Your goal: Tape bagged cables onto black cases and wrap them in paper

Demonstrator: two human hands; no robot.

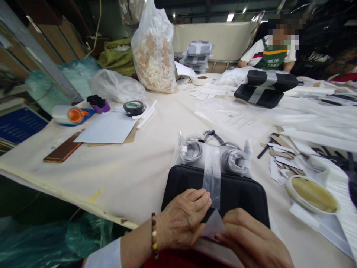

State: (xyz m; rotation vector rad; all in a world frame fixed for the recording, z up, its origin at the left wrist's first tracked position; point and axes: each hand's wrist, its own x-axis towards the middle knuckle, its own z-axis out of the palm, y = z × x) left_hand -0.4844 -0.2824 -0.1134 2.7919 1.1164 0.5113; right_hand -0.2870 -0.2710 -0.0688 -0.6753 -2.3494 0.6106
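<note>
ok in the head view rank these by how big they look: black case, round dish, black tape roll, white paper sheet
1. Black case
2. Round dish and white paper sheet: too alike to rank; the dish sits nearer the camera
3. Black tape roll

Lamp (pixel 230 17): is glowing white against a dim roof (pixel 192 6)
Table (pixel 163 149): is reflecting soft, bright light; beneath, shadow is deepening
Clear strip (pixel 212 173): is catching pale glare
Right hand (pixel 252 236): is looking slightly soft
Frame edges: are stretching, blurring rightward
</note>
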